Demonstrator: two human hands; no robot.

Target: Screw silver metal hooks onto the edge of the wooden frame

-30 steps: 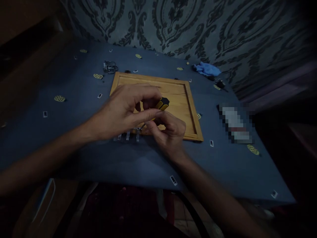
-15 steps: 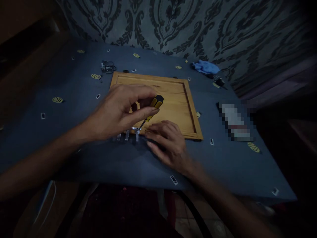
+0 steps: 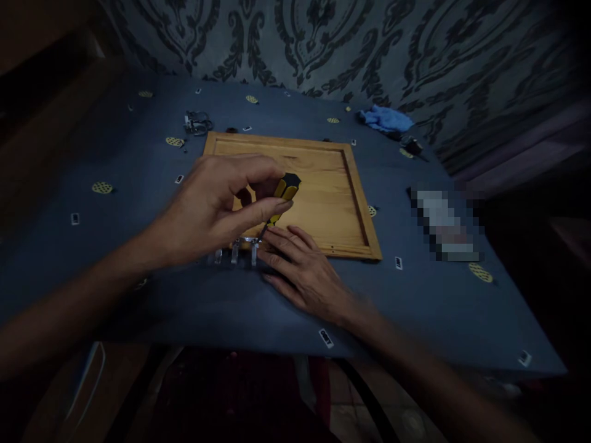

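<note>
A yellow and black screwdriver [image 3: 285,189] is pinched between the thumb and fingers of my left hand [image 3: 217,203]. It tilts, its shaft pointing down to a shiny metal hook rack [image 3: 253,251] at the near edge of a framed wooden board [image 3: 323,184]. Several hooks of the rack hang over that edge; its left part is hidden behind my left hand. Flat beside the screwdriver's tip, my right hand [image 3: 309,271] lies with fingers stretched out over the board's near edge, close to the rack's right end.
A blue patterned cloth covers the table [image 3: 438,320]. Small metal hardware [image 3: 197,123] lies beyond the board's left corner. At the back right are a blue cloth [image 3: 385,118] and a small dark object [image 3: 412,145]. A blurred-out flat item [image 3: 443,221] rests on the right.
My right hand has shifted slightly left and flattened, its fingers closer to the rack. My left hand still holds the screwdriver at the rack. The view has moved a little.
</note>
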